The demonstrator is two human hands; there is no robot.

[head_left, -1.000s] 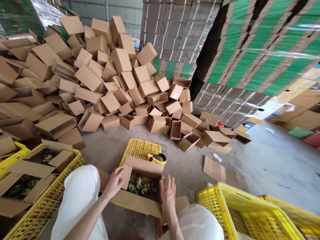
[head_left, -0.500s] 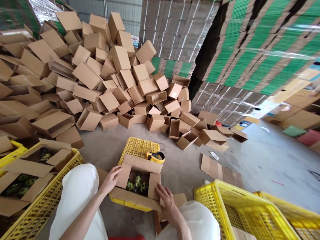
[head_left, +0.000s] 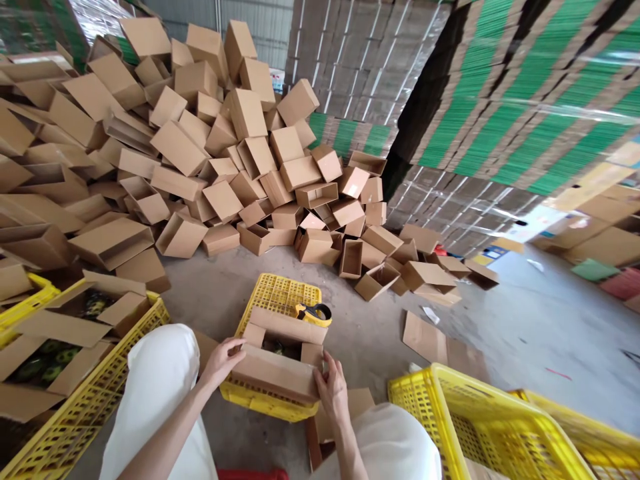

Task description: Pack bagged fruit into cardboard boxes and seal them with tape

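Note:
An open cardboard box (head_left: 280, 380) sits on an upturned yellow crate (head_left: 270, 293) between my knees. Its near flap stands raised, and green, dark-marked items (head_left: 274, 347) show partly inside under the side flaps. My left hand (head_left: 223, 363) grips the box at the left end of the near flap. At the flap's right end, my right hand (head_left: 333, 388) holds the cardboard between thumb and fingers. A yellow and black tape dispenser (head_left: 313, 313) lies on the crate just behind the box.
Open boxes of green items (head_left: 47, 363) stand in a yellow crate (head_left: 117, 357) on my left. More yellow crates (head_left: 500, 413) stand at right. A large heap of cardboard boxes (head_left: 200, 147) fills the back left. Flattened cardboard stacks (head_left: 500, 100) rise behind, and a cardboard sheet (head_left: 440, 343) lies on the floor.
The near flap has swung up from lying outward, and the side flaps have folded inward, covering more of the green items. My right hand has closed on the near flap's right end.

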